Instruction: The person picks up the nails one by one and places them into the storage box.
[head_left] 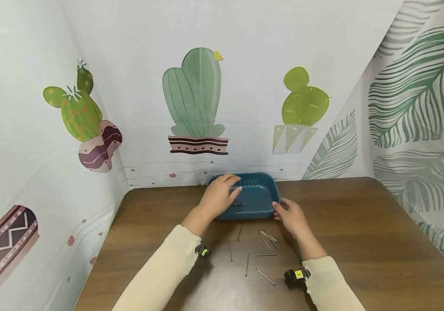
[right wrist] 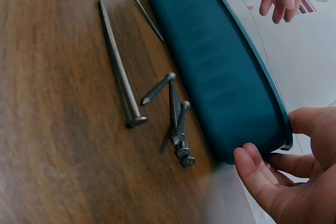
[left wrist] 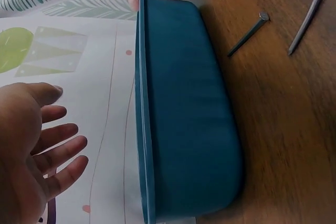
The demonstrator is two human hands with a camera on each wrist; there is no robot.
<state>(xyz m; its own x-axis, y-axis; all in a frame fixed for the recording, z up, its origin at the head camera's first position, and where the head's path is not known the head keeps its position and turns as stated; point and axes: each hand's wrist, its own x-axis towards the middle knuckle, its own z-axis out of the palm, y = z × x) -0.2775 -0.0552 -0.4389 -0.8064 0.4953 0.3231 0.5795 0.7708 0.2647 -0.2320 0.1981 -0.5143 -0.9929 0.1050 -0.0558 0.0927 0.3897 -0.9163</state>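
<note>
currently i've got the blue tray (head_left: 259,200) at the back edge of the desk (head_left: 346,220), right hand (head_left: 292,217) pinching its right end, left hand (head_left: 218,196) loosely spread above its left end; some nails (head_left: 265,255) inside, more scattered in front.

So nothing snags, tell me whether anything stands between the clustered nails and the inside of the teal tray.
Yes: the near wall of the teal tray stands between the clustered nails and its inside; nothing else visible does. The right hand grips the tray's right end, off to one side.
</note>
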